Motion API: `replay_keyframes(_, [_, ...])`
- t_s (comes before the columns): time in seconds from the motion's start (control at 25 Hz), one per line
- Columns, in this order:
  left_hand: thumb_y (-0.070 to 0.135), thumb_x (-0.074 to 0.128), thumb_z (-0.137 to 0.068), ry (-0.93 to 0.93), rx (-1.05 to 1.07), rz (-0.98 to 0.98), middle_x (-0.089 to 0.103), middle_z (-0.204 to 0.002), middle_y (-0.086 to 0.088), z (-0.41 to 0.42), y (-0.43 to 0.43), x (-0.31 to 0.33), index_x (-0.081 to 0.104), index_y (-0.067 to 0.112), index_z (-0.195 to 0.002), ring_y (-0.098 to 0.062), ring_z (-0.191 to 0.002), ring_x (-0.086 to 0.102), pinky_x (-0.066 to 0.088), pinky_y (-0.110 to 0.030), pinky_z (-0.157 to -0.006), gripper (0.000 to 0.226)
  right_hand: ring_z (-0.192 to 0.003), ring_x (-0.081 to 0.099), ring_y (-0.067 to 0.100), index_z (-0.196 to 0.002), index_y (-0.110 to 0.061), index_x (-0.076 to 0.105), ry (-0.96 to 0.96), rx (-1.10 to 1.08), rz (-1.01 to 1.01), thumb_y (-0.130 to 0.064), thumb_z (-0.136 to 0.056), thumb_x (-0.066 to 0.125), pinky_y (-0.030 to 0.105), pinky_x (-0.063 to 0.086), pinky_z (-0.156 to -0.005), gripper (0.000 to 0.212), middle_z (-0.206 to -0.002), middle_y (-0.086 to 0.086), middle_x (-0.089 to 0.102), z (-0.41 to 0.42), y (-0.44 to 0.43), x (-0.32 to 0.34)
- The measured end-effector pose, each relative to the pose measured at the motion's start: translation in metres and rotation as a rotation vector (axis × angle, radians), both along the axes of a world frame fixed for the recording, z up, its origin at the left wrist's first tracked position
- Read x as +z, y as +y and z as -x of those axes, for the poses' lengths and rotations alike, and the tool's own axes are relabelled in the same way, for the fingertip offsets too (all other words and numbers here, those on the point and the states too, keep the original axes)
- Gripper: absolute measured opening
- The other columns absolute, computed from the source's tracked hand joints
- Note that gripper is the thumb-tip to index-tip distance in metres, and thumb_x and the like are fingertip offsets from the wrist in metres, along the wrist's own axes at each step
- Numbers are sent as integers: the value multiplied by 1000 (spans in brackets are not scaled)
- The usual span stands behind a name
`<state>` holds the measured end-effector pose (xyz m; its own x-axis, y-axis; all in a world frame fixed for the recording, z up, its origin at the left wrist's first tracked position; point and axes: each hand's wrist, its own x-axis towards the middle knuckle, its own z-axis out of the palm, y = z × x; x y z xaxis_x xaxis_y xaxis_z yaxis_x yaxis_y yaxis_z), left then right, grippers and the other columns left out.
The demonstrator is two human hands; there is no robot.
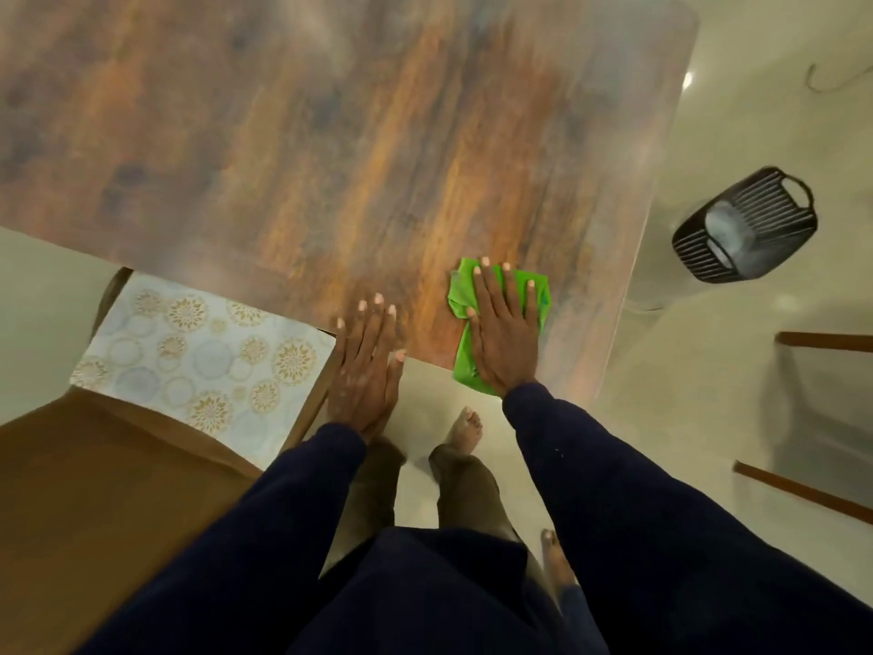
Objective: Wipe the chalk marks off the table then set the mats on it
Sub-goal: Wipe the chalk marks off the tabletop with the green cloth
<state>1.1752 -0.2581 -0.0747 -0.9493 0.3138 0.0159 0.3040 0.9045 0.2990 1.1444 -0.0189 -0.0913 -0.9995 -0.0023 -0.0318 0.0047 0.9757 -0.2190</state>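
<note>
Table (pixel 330 134): a wood-grain top in rust and grey tones is seen from above, with its near edge at the person's hands and a rounded corner far right.
Surface: a pale haze is seen along the right side; whether it is chalk or glare cannot be told.
Green cloth (pixel 463 361): it is laid crumpled on the table's near right part, and its lower end hangs just past the near edge.
Right hand (pixel 505 333): it is pressed flat on the green cloth with fingers straight and spread; nothing is pinched.
Left hand (pixel 366 371): it is laid palm down with its fingers over the table's near edge, just left of the cloth, fingers straight and close together, thumb out to the side; nothing is held.
Mats (pixel 198 347): a pale sheet printed with gold medallions and blue circles is seen on the chair to the left, off the table, its far side meeting the table's edge; how many are stacked cannot be told.
Chair (pixel 94 489): a brown seat is seen at lower left, bearing the mats.
Sleeves (pixel 637 512): both arms are covered in dark navy.
Feet (pixel 465 430): they are bare and planted on the light floor (pixel 708 371).
Basket (pixel 746 224): a black slatted one with handles is set on the floor, right of the table and apart from it.
Wooden rails (pixel 826 342): these are cut off by the right edge.
</note>
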Motion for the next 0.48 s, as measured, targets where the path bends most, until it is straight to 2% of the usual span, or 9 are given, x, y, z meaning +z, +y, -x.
replay_keyframes(0.08, [28, 29, -114, -22, -29, -26, 19, -176, -18, -3, 21, -5, 27, 4, -167, -36, -164, 16, 19, -60, -130, 59, -166, 8, 29, -171, -18, 21, -33, 215, 1, -39, -115, 25, 61, 11, -132, 60, -179, 2, 13, -32, 13, -4])
replay_keyframes(0.16, [31, 27, -114, -36, -76, -30, 19, -176, -17, -10, 40, -10, 27, 4, -167, -35, -164, 15, 20, -61, -130, 59, -167, 7, 27, -171, -18, 20, -42, 305, -19, -40, -115, 25, 60, 8, -133, 60, -179, 1, 12, -73, 54, -4])
replay_keyframes(0.28, [31, 28, -114, -45, -116, -43, 17, -177, -16, -17, 64, -11, 26, 5, -167, -35, -164, 14, 20, -62, -129, 60, -166, 10, 25, -171, -19, 23, -25, 113, 16, -38, -115, 28, 62, 13, -131, 59, -179, 0, 16, -77, 115, 2])
replay_keyframes(0.4, [31, 27, -114, -61, -125, -37, 13, -178, -15, -25, 87, -7, 22, 6, -169, -34, -165, 11, 17, -61, -131, 60, -166, 13, 29, -170, -17, 25, 19, -150, -1, -39, -116, 29, 60, 12, -132, 58, -179, 2, 18, -29, 123, 5])
replay_keyframes(0.48, [29, 27, -114, -74, -96, -42, 12, -178, -16, -27, 102, -4, 22, 4, -168, -34, -165, 10, 18, -62, -130, 60, -166, 12, 31, -170, -15, 24, 17, -123, 3, -40, -116, 30, 60, 10, -132, 60, -179, 4, 15, -11, 102, 6])
